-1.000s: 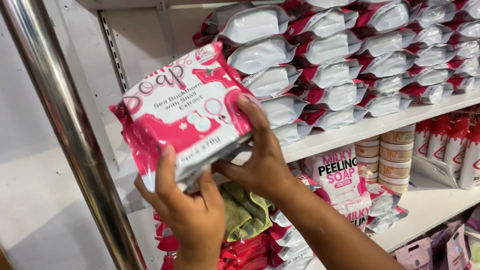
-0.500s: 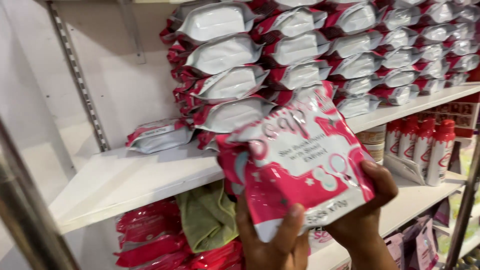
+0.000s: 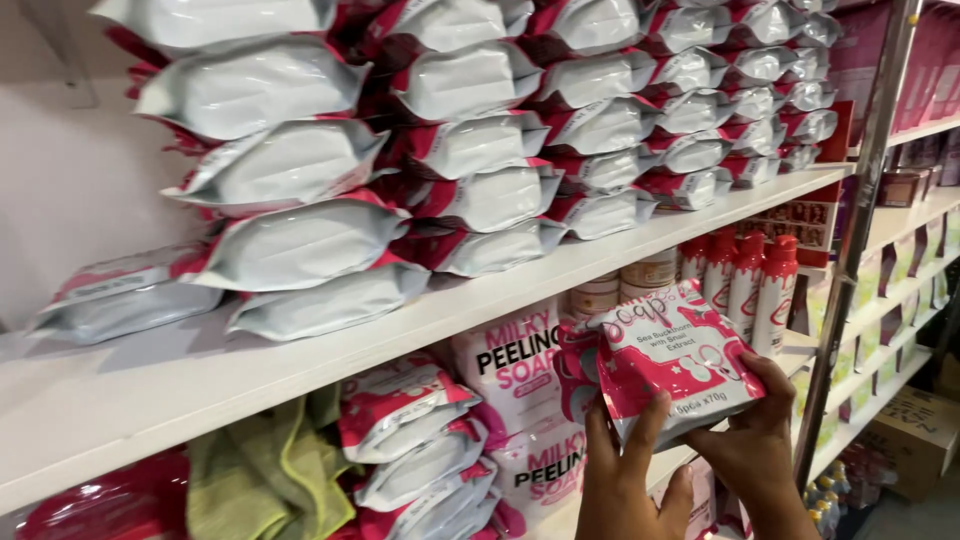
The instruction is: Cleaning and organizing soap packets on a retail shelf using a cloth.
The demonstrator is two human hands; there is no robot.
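Both hands hold one pink and white soap packet [image 3: 672,360] low in front of the lower shelf. My left hand [image 3: 622,478] grips its bottom left edge, thumb on the front. My right hand [image 3: 763,432] holds its lower right corner from behind. Just left of the packet stand white soap pouches [image 3: 508,372] with black and pink print. Stacks of the same pink and white packets [image 3: 470,150] fill the white upper shelf [image 3: 300,355].
A green cloth [image 3: 262,472] lies among packets [image 3: 410,440] on the lower shelf at the left. Red-capped bottles [image 3: 745,280] and round tubs [image 3: 625,285] stand behind the held packet. A metal upright [image 3: 852,235] rises at the right, a cardboard box [image 3: 915,435] beyond it.
The packet and both hands have come down and to the right, from shelf-top height to the lower shelf. The view has swung right, and the steel pole at left is gone.
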